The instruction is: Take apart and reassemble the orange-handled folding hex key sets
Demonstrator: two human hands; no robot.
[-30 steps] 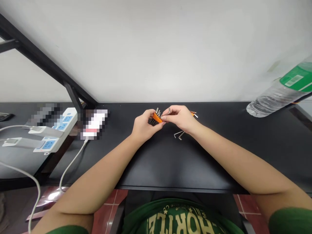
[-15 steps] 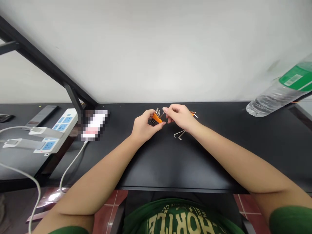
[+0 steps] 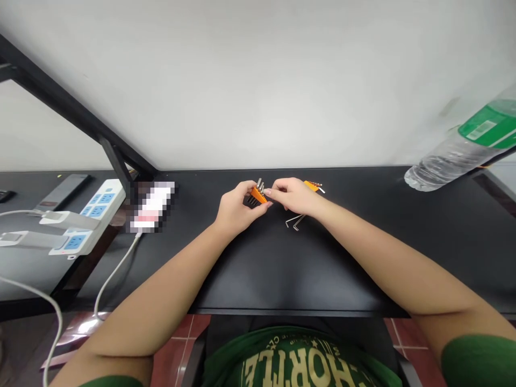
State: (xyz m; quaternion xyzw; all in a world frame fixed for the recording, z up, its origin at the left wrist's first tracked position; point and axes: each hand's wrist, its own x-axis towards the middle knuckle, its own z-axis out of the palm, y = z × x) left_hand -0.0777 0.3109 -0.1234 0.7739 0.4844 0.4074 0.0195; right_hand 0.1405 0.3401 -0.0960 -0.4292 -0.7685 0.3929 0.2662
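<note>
My left hand [image 3: 235, 208] is closed round an orange hex-key holder [image 3: 258, 194] with several metal keys standing in it, held just above the black desk [image 3: 282, 269]. My right hand [image 3: 293, 195] is pinched at the holder's right end, fingers pressed together; what sits between them is hidden. Two loose silver hex keys [image 3: 294, 221] lie on the desk just below my right wrist. A second orange holder [image 3: 312, 186] with keys lies behind my right hand.
A clear water bottle with a green label [image 3: 463, 148] lies at the far right by the white wall. At the left are a white power strip [image 3: 86, 215] with plugs, a white cable [image 3: 116, 269] and a black diagonal frame bar [image 3: 80, 115].
My right hand has dropped a little and closed in on the holder's right end. The second orange holder behind it shows more. The left hand has stayed in place.
</note>
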